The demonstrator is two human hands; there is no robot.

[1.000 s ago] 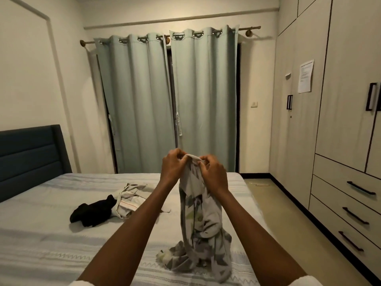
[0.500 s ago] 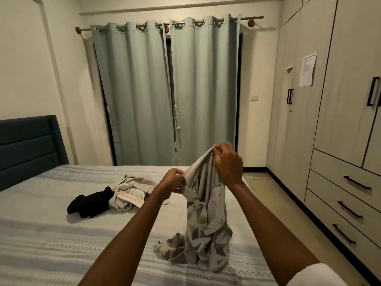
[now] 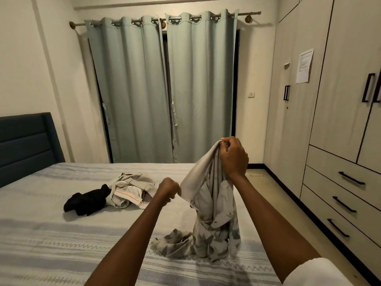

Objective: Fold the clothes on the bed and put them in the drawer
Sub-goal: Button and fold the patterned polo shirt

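A pale patterned garment [image 3: 214, 215] hangs over the striped bed [image 3: 51, 240], its lower part bunched on the cover. My right hand [image 3: 234, 157] grips its top edge, held high. My left hand [image 3: 168, 189] pinches another part of that edge, lower and to the left, so the cloth stretches between them. A beige crumpled garment [image 3: 129, 190] and a black one [image 3: 87, 201] lie further back on the bed. Three shut drawers [image 3: 340, 201] with black handles sit low in the wardrobe at the right.
A dark headboard [image 3: 24, 143] stands at the left. Pale green curtains [image 3: 165, 89] cover the far wall. Wardrobe doors [image 3: 346, 79] rise above the drawers, a paper sheet taped on one. A strip of floor [image 3: 274, 182] runs between bed and wardrobe.
My hands, together at the garment's top a second ago, have drawn apart: the right one went up and right, the left one down and left, spreading the edge.
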